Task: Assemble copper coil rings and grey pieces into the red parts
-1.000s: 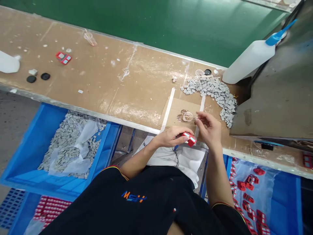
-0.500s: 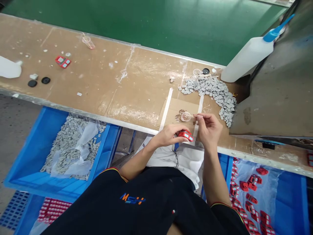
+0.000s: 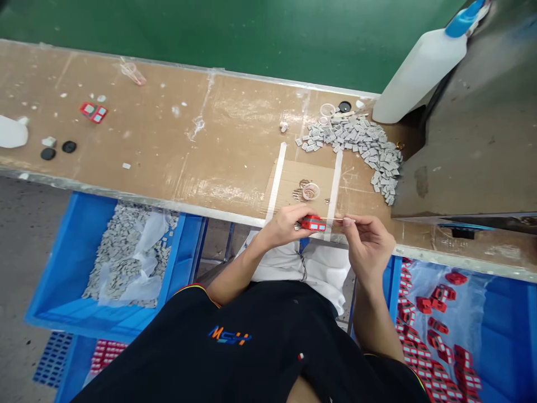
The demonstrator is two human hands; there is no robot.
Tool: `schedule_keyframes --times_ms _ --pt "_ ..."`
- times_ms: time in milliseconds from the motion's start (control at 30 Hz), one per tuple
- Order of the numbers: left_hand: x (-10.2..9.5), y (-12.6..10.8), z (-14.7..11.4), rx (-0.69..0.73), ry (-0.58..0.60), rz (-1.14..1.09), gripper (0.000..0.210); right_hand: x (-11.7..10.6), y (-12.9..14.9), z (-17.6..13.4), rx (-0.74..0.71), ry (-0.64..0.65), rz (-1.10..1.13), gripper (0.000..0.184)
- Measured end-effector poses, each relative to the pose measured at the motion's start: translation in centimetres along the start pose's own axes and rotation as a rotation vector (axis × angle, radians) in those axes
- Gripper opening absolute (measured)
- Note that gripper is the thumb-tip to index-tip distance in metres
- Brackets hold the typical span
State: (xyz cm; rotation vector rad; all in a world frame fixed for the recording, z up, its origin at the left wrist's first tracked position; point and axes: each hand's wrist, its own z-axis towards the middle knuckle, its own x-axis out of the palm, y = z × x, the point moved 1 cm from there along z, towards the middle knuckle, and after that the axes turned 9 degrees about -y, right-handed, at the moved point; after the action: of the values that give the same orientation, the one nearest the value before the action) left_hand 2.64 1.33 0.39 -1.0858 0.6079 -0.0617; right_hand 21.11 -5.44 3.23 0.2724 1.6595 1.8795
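Your left grip (image 3: 285, 226) holds a red toy car (image 3: 314, 223); your right grip (image 3: 370, 242) pinches a thin stick (image 3: 332, 219) — tip at the car. A clear cup (image 3: 311, 192) sits nearby.

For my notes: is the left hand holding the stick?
No, the right hand pinches the stick; the left hand holds a red piece.

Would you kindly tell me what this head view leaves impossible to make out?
In the head view:
Part of the red toy car: hidden by the left hand.
Whether the thin, pale stick in the right hand touches the car: too small.
Fine detail on the small grey rectangular pieces: too small.
Rest of the leftmost white bottle: cut off by the left edge.
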Motion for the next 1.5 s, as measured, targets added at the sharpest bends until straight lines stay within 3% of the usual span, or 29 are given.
schedule_keyframes --times_ms 333,500,800,1100,1200,1367,1500 --pt "0.1 0.2 -0.1 0.01 0.004 0.024 0.016 0.6 -0.4 -0.3 -0.09 0.09 -0.072 0.015" --pt "0.0 0.2 -0.1 0.003 0.014 0.036 0.016 0.5 0.4 0.0 -0.197 0.066 -0.181 0.016" --pt "0.0 0.1 -0.1 0.002 0.011 0.015 0.015 0.7 0.4 0.2 -0.256 0.077 -0.165 0.01" --pt "-0.5 -0.1 0.2 -0.065 0.026 -0.08 0.015 0.5 0.5 1.0 -0.117 0.056 -0.047 0.017" --pt "-0.5 -0.1 0.2 -0.072 0.015 -0.117 0.015 1.3 0.7 2.9 -0.167 0.009 0.013 0.016" --pt "-0.5 -0.1 0.1 -0.071 0.003 -0.122 0.015 4.3 0.6 5.0 -0.297 0.157 -0.091 0.018" --pt "-0.5 -0.1 0.2 -0.089 0.018 -0.138 0.014 5.0 0.5 5.1 -0.331 0.281 -0.127 0.015"
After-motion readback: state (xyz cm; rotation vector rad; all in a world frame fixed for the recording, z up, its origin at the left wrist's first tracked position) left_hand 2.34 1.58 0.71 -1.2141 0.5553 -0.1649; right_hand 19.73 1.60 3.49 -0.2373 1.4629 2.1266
